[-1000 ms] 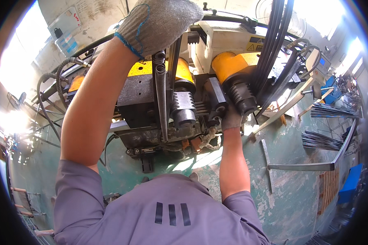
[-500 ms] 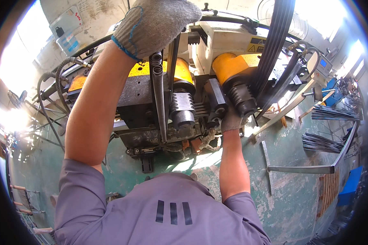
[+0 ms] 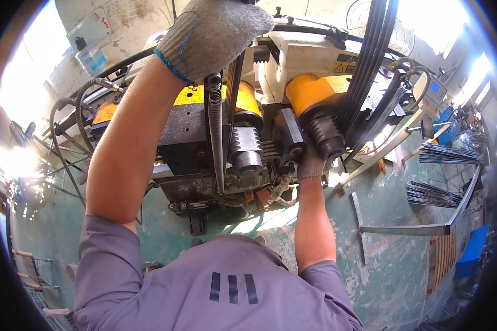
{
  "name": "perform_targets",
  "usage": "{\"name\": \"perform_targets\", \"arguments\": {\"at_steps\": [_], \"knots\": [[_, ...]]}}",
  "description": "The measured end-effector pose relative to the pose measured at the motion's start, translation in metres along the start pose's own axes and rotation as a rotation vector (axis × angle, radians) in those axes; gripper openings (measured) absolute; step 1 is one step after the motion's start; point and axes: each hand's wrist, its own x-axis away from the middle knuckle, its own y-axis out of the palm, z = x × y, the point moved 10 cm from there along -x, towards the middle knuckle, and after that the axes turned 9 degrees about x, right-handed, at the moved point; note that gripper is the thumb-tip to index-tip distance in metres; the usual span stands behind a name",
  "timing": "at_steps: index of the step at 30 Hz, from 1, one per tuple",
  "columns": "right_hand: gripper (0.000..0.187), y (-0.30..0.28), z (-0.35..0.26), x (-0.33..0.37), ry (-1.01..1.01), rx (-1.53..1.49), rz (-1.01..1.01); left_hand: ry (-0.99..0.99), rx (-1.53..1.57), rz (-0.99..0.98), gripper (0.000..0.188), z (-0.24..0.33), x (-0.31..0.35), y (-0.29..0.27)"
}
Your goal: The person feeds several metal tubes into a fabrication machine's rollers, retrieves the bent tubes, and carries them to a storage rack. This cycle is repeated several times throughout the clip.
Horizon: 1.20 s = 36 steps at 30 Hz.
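My left hand (image 3: 218,41), in a grey knit glove with blue edging, is raised at the top of the view over the machine. Its fingers are curled closed beside the upper end of a dark upright bar; what they grip is hidden. A coil spring (image 3: 215,110) hangs below that wrist. My right hand (image 3: 311,164), also gloved, reaches in under a dark steel block (image 3: 290,132) and beside a ridged black cylinder (image 3: 324,132). The block and cylinder hide its fingers. Another ridged cylinder (image 3: 246,149) projects to the left of the block.
Yellow machine housings (image 3: 309,91) stand behind the cylinders. Long dark rods (image 3: 370,60) slant up at the right. Bundles of thin rods (image 3: 433,194) rest by a metal rail (image 3: 406,229) on the right. Hoses (image 3: 66,110) loop at the left, and a control box (image 3: 433,91) stands far right.
Both hands keep nearly the same places, and the whole view has shifted slightly. The long dark rods at the right look a little more spread apart.
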Motion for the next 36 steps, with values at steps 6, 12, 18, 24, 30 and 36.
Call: {"name": "perform_targets", "arguments": {"at_steps": [6,12,18,24,30,36], "knots": [[0.037,0.003,0.004,0.000,-0.012,-0.108,-0.017,0.018,-0.029,0.026,0.026,-0.010,-0.005,0.000],[0.033,0.008,0.015,0.000,0.131,-0.216,-0.063,-0.006,-0.118,0.123,0.026,-0.010,0.004,-0.011],[0.021,0.001,0.034,-0.004,-0.067,0.079,-0.142,-0.039,0.153,0.026,0.029,-0.054,0.007,-0.028],[0.015,0.002,0.066,-0.003,0.150,-0.107,-0.165,-0.086,0.208,-0.176,0.035,-0.049,0.011,-0.021],[0.020,0.002,0.068,0.000,0.220,-0.297,-0.094,-0.094,0.155,-0.201,0.037,-0.040,0.014,-0.017],[0.023,0.002,0.076,-0.007,0.149,-0.180,-0.151,-0.097,0.077,-0.152,0.039,-0.051,0.011,-0.028]]}}
